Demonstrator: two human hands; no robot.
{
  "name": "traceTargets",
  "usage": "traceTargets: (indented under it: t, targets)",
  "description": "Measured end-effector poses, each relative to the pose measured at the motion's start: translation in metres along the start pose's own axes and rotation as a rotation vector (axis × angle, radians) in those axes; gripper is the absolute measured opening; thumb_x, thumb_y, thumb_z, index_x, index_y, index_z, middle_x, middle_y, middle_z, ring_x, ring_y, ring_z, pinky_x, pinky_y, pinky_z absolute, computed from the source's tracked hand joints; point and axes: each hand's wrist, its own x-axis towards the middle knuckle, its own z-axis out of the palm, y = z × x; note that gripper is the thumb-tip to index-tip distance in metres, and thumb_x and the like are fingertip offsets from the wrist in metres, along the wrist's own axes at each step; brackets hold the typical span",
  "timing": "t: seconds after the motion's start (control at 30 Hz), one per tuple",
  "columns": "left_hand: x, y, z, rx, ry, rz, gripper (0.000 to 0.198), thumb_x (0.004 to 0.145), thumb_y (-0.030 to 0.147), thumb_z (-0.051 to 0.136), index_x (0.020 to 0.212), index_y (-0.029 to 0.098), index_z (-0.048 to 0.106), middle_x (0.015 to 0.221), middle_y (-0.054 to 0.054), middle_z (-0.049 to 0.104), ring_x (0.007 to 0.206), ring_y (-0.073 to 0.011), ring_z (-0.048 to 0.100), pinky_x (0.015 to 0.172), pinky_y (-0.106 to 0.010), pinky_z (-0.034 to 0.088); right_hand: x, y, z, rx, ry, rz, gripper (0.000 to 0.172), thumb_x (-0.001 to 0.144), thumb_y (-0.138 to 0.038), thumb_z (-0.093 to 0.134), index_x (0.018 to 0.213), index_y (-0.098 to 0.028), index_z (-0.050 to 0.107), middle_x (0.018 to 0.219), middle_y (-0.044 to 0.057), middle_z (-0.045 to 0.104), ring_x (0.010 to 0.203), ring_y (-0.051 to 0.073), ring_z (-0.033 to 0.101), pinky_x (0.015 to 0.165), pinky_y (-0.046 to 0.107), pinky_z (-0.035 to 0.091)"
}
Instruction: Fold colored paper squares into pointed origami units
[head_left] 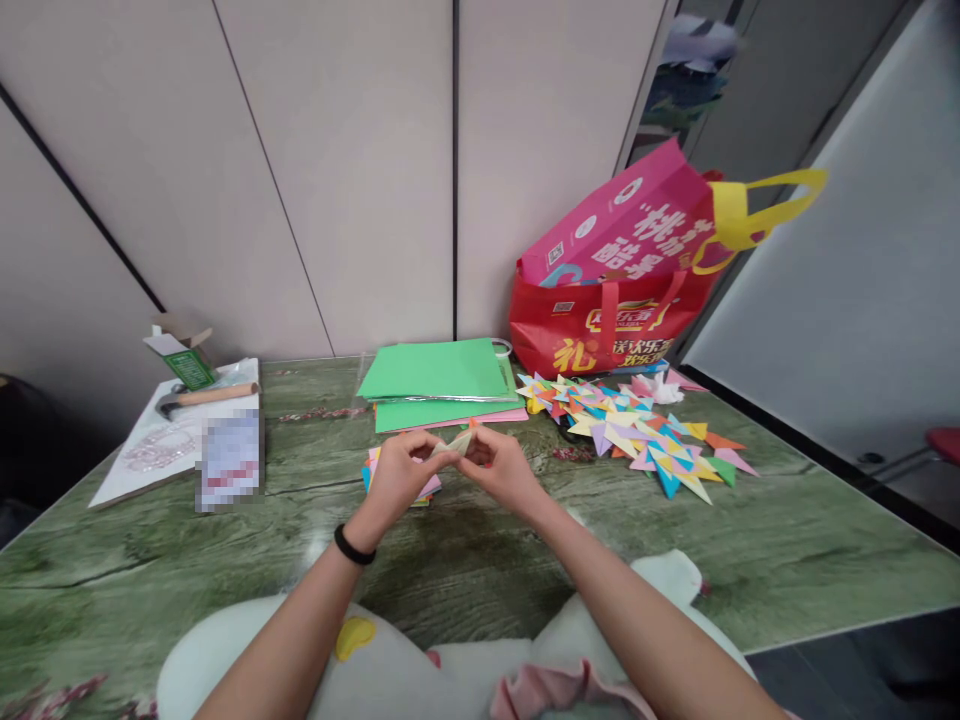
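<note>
A small pale cream piece of folded paper (454, 444) is pinched between both hands above the table. My left hand (405, 470), with a black band at the wrist, grips its left side with thumb and fingers. On the other side, my right hand (504, 470) holds it the same way, fingers curled. Part of the paper is hidden behind my fingertips. Beneath and beside my left hand lies a stack of small coloured paper (426, 494). Several folded paper pieces (660, 440) in many colours are heaped to the right.
Green paper sheets (435, 370) lie at the back of the green table (315, 530). A red gift bag (600, 320) stands at the back right. On the left, a hammer (206, 397) and a small green box (187, 368) rest on a white board (150, 440).
</note>
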Motion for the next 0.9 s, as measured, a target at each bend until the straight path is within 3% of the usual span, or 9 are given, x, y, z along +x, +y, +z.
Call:
traceTargets:
  t: [0.23,0.57,0.77,0.9]
  targets:
    - [-0.0004,0.0025,-0.0026,0.009,-0.015,0.058,0.024,0.066,0.03,0.065,0.053,0.015,0.053,0.052,0.002,0.053,0.052,-0.0096,0.046,0.051,-0.02,0.037,0.0002,0.0013,0.0026,0.184,-0.032,0.083,0.018,0.066,-0.03,0.065,0.073,-0.019,0.053,0.066,-0.001,0.058,0.059,0.012,0.057,0.06,0.025,0.048]
    - [-0.0004,0.0046,-0.0054,0.069,0.006,0.064,0.025,0.072,0.031,0.058,0.055,0.013,0.062,0.051,0.0,0.055,0.051,-0.0106,0.045,0.05,-0.021,0.034,0.0031,0.0028,-0.0001,0.28,-0.041,0.183,0.017,0.062,-0.025,0.067,0.075,-0.017,0.059,0.066,-0.002,0.061,0.058,0.012,0.059,0.061,0.026,0.05]
    - [0.0008,0.0047,-0.0047,-0.038,0.018,-0.05,0.02,0.068,0.031,0.062,0.063,0.013,0.066,0.056,0.0,0.059,0.05,-0.0105,0.047,0.048,-0.021,0.036,0.0033,0.0027,-0.0005,0.349,-0.033,0.281,0.019,0.062,-0.03,0.069,0.073,-0.017,0.061,0.062,-0.003,0.061,0.055,0.011,0.058,0.06,0.026,0.05]
    - [0.0019,-0.001,-0.0046,-0.078,-0.014,-0.093,0.023,0.066,0.033,0.064,0.054,0.012,0.061,0.048,0.001,0.054,0.045,-0.0087,0.044,0.044,-0.02,0.033,0.0035,0.0024,-0.001,0.343,-0.034,0.303,0.021,0.06,-0.033,0.07,0.071,-0.016,0.063,0.06,-0.003,0.06,0.052,0.01,0.055,0.056,0.024,0.049]
